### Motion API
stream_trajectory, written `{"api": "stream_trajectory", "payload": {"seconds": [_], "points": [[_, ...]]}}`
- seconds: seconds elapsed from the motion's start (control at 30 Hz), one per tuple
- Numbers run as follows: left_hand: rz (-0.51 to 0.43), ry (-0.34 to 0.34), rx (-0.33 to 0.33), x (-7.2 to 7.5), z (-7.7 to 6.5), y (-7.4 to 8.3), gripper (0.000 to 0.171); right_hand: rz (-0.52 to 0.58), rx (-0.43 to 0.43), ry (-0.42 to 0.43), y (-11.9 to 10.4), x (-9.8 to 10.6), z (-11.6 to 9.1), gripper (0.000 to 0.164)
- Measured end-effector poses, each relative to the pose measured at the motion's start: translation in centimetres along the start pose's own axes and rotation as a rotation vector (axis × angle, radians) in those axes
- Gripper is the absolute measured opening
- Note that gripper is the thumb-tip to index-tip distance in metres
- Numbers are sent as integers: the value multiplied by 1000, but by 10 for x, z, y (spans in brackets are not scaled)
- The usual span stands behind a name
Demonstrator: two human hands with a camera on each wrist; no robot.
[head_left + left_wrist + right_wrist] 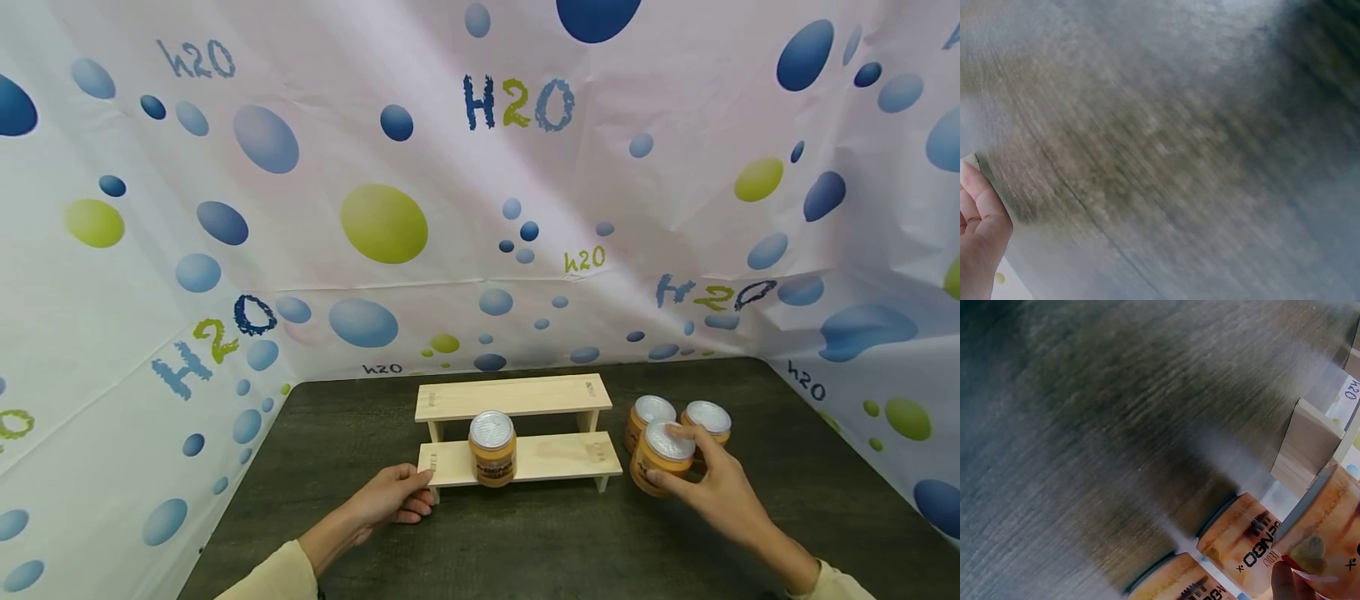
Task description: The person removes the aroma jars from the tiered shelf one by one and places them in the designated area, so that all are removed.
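Holding jar [647, 464] lid [664, 442] up, long axis near-vertical: right hand [712, 483]; left hand [396, 495] pinching shelf [558, 457].

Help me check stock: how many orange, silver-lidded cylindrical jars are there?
4: one jar on the lower pale wooden shelf, one in the right hand, two just behind it.

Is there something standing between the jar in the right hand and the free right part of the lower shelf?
Nothing visible stands between the orange jar in the right hand and the free right part of the lower wooden shelf. The shelved jar is further left; the two other jars stand behind the held one.
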State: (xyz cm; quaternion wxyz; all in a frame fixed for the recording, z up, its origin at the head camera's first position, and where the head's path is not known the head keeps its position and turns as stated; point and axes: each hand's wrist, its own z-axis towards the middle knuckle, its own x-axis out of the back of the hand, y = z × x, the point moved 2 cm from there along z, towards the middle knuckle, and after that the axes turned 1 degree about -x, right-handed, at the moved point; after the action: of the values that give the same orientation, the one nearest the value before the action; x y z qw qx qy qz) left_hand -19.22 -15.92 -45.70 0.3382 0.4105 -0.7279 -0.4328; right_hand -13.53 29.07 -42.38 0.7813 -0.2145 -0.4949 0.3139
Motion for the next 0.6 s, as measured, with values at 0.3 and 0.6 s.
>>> {"api": "stream_trajectory", "payload": {"seconds": [0.3,0.6], "points": [[-3,-2,1,0,0,0,34,3,-15,-8,1,-1,0,63],[-1,-1,2,0,1,0,35,17,3,-10,1,-4,0,63]]}}
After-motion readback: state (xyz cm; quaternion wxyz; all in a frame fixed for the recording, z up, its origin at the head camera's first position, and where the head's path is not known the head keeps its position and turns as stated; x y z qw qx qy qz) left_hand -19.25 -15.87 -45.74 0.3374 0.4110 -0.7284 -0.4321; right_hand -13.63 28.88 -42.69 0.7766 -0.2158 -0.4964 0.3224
